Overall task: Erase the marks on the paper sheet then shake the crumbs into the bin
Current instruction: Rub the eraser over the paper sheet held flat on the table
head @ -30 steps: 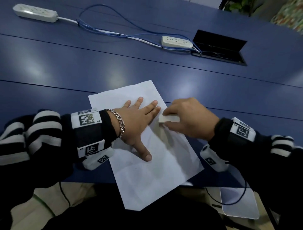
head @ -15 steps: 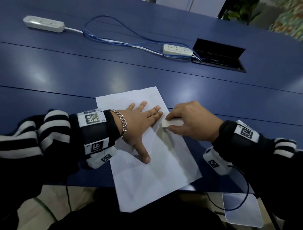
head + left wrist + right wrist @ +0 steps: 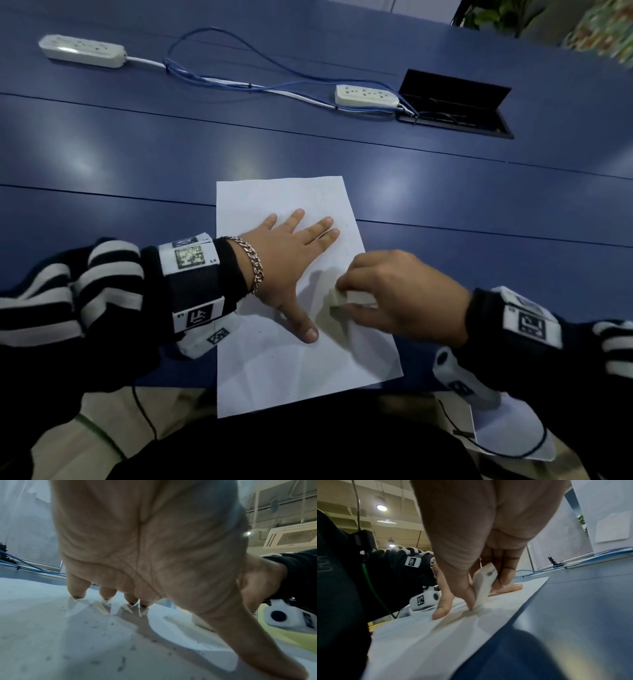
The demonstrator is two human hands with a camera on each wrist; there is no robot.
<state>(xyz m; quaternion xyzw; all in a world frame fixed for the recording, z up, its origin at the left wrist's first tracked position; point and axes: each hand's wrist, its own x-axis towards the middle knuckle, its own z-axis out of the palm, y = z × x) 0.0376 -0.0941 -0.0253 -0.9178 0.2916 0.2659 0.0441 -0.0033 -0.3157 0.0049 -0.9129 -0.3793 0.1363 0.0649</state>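
Left hand [image 3: 286, 260] flat, fingers spread, pressing paper sheet [image 3: 274, 370] at table's [image 3: 137, 154] near edge. Right hand [image 3: 404, 298] pinching eraser [image 3: 337, 299] against sheet.

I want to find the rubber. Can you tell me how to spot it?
Look at the blue table, then the white paper sheet near its front edge. The right hand pinches the eraser on the sheet, beside the flat left hand. It is the only small whitish block there.

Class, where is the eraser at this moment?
In the head view the eraser is pinched in the right hand, its end on the paper beside the left hand's thumb.
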